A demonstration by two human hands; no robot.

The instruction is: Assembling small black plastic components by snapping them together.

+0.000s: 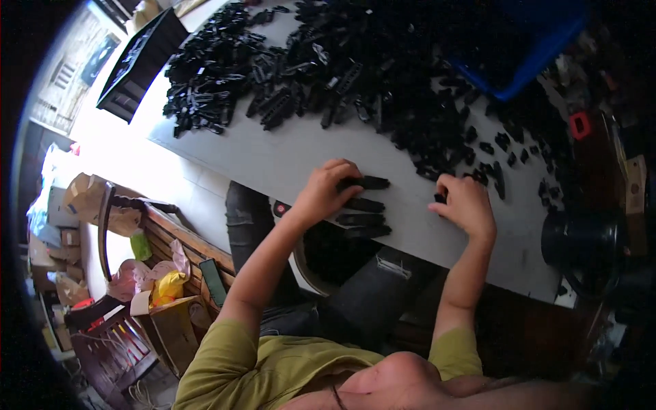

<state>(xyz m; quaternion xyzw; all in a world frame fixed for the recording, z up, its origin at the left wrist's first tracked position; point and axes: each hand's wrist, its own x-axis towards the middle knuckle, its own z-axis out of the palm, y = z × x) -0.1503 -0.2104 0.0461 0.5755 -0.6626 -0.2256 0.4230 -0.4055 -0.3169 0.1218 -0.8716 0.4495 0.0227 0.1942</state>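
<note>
My left hand (pixel 326 190) has its fingers closed round one end of a long, narrow black plastic piece (pixel 374 182) above the near edge of the white table (pixel 290 152). Just below that hand, several similar black pieces (pixel 364 219) lie side by side in a short row at the edge. To the right, my right hand (pixel 470 206) pinches a small black part (pixel 439 198), mostly covered by the fingers. Beyond both hands spreads a large heap of black plastic pieces (pixel 287 75), with smaller black parts (pixel 504 141) scattered at its right end.
A blue bin (pixel 509 89) sits on the heap at the far right, and a black crate (pixel 123 96) stands at the far left. A wooden bench (pixel 184 236) with a phone (pixel 212 281) and bags is at left. A dark round container (pixel 581 239) is at right.
</note>
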